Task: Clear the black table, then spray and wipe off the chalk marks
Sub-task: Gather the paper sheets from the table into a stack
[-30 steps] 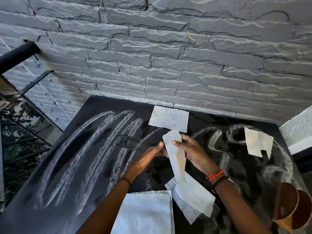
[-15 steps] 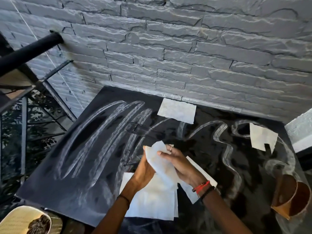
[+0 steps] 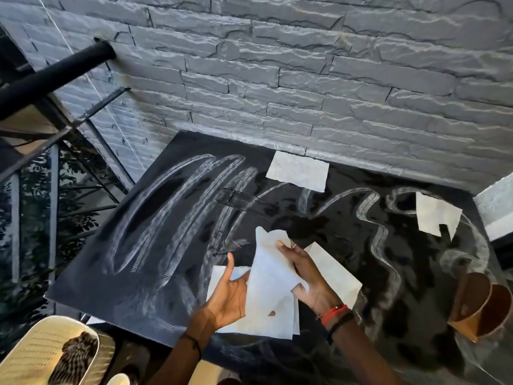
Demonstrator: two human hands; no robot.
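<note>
The black tabletop [image 3: 91, 273] stands pushed against a grey stone wall [image 3: 305, 79]; a dark railing [image 3: 52, 76] runs off to my left, with leaves behind it, and a pale woven chair [image 3: 33, 354] sits at the near left corner. The chalk marks [image 3: 172, 218] on the left half are long loops, their length slanting from near left to far right; a wavy chalk line [image 3: 380, 232] snakes from far to near on the right half.

Above the near middle of the tabletop my right hand [image 3: 308, 276] holds a crumpled sheet [image 3: 270, 273], fingers laid over its front; its long axis runs away from me, tip toward the wall. My left hand [image 3: 227, 295] is palm up with the thumb straight; its fingers go under the sheet, so I cannot tell their grip. Flat sheets [image 3: 266, 320] lie beneath; a paper scrap [image 3: 298, 170] lies by the wall, a torn scrap [image 3: 435, 215] far right, and brown cups [image 3: 483, 309] lie tipped at the right edge.
</note>
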